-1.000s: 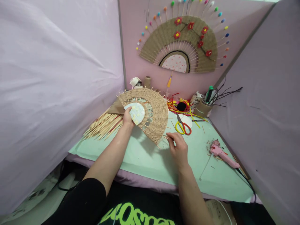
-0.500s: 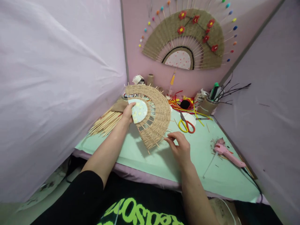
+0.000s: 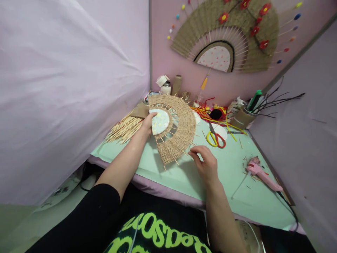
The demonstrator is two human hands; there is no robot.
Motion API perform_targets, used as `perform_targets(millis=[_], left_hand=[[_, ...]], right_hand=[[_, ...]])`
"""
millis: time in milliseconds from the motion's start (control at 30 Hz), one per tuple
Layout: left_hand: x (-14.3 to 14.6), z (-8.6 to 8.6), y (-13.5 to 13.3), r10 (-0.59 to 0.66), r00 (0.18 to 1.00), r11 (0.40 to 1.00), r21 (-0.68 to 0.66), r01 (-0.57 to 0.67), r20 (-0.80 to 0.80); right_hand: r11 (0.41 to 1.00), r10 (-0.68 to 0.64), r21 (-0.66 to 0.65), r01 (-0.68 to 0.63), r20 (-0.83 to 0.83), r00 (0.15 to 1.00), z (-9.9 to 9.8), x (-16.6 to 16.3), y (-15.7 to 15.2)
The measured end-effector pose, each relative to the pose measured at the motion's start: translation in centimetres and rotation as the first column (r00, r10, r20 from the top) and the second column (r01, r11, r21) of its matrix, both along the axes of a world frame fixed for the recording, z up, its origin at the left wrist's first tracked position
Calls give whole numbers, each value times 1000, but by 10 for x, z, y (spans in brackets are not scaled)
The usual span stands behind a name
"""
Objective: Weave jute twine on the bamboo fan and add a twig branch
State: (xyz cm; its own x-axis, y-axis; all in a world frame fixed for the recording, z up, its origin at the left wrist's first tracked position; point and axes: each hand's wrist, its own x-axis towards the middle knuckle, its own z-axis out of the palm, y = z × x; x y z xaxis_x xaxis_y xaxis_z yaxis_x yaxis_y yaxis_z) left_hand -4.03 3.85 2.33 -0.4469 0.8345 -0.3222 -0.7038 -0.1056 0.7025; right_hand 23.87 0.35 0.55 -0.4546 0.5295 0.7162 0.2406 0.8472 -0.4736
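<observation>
My left hand [image 3: 147, 123] grips a half-round woven fan [image 3: 185, 128] by the straight edge of its pale blue, yellow-patterned centre panel [image 3: 161, 121]. The fan is tilted above the table, with tan twine woven over thin sticks whose bare ends poke out along the outer rim. Beside the lower right rim, my right hand [image 3: 206, 163] is closed in a pinch, thumb and forefinger together near the protruding stick ends. Whatever lies between those fingertips is too small to make out.
Bundled sticks [image 3: 123, 129] lie left on the green table [image 3: 168, 188]. Scissors [image 3: 216, 139] rest right of the fan; farther right is a pink glue gun [image 3: 264, 177] with a cord. A pot [image 3: 243, 117] holds pens and twigs. A large decorated fan [image 3: 189, 35] hangs on the wall.
The camera view has shifted, so the background sits farther right. My right hand stays pinched near the rim, and my left hand keeps its hold on the fan.
</observation>
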Motion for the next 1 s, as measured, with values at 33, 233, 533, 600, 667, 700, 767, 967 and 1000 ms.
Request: perform_targets(millis=[33,233,533,600,667,700,767,967,1000], left_hand=[[-1,0,-1,-5,1000,1000,-2,5,10],[-3,1,-3,-41,999,999,-19,41,4],[-1,2,-6,-77,997,997,22,77,2],[1,3,-7,-96,995,995,25,96,7],[2,4,-8,-115,993,993,31,114,6],[2,4,-8,-120,993,992,31,120,2],[3,5,-9,-130,991,991,22,130,-11],[1,6,-10,-136,990,991,4,136,-43],[1,7,-10,-134,990,991,-2,135,-46]], right_hand=[[1000,-13,8,13,0,1000,0,0,0],[986,-162,24,162,4,987,-1,1,-1],[991,-117,-45,122,100,988,1,2,1],[991,-117,-48,122,97,988,1,2,2],[989,-135,-48,140,87,987,1,3,2],[987,-148,-44,151,78,986,1,3,2],[985,-172,-25,174,50,984,1,2,2],[978,-198,47,202,-77,977,0,3,2],[978,-194,55,200,-96,976,0,3,3]])
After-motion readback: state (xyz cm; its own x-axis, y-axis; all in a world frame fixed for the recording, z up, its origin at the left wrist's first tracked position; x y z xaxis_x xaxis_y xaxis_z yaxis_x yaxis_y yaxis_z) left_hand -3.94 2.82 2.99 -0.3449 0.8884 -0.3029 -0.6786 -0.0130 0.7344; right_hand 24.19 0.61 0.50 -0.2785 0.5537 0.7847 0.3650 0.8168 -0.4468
